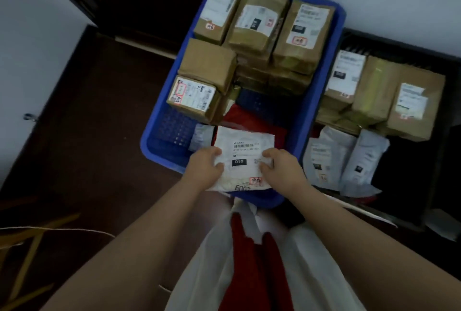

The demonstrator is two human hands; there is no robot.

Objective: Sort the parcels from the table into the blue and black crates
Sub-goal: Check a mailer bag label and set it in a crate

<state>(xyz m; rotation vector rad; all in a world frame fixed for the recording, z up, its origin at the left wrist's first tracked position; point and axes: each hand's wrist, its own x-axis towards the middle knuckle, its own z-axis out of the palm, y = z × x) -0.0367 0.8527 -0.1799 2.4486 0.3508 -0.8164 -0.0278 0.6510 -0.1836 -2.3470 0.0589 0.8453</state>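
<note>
White parcel [243, 158] pinched between both hands, left hand [205, 166], right hand [278, 168], over blue crate [324, 101]

A dark brown carpeted floor [99, 116] carries two crates set side by side against a pale wall. The blue crate [324, 81] stands on the left, the black crate [434, 201] just beside it on the right, their long sides touching or nearly so. A thin pale cord [62, 229] lies across the carpet at lower left
</note>
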